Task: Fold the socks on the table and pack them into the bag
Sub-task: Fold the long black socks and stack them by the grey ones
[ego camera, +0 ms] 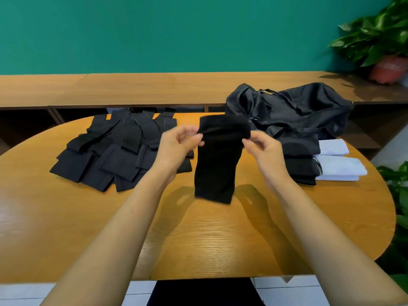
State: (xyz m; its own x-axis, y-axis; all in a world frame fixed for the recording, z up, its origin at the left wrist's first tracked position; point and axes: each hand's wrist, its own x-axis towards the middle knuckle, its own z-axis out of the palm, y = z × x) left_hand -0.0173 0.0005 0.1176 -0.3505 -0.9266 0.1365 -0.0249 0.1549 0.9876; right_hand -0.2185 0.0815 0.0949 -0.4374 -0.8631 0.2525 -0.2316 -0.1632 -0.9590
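The sock [215, 164] looks soft, light and limp. It drapes from its top edge, so the cuff corners are probably the best hold. It hangs over the middle of the surface [198, 239], between the loose pile [110, 151] on the left and the folded stack [300, 160] in front of the bag [298, 107]. The left hand [176, 144] pinches one top corner between thumb and fingers, and the right hand [262, 149] pinches the other, both otherwise lightly curled.
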